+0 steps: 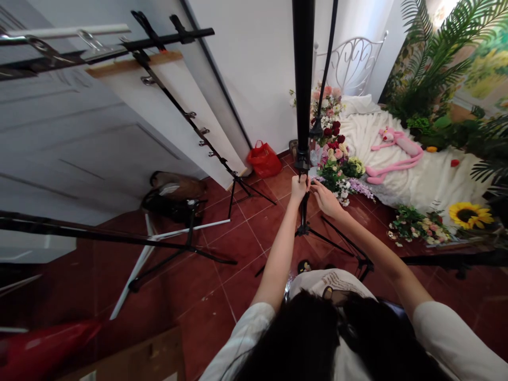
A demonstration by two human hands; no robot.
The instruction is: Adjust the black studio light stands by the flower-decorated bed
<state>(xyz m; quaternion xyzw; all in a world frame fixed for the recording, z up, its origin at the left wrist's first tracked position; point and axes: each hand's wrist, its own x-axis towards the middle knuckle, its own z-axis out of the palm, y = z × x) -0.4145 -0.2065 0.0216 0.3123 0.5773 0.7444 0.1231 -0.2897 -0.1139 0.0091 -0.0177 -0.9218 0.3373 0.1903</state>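
Observation:
A black stand pole rises upright in front of me, with a black cord hanging along its right side. My left hand is closed round the pole just below a black collar. Beside it, my right hand reaches the same spot from the right, its fingertips close to the pole; what they hold, if anything, is too small to tell. Below my hands, the stand's black legs spread over the red tiled floor.
To the left are a clip-lined black stand with a white board, and a red bag. At right, flowers border a white-draped bed bearing a pink plush toy. A cardboard box lies bottom left.

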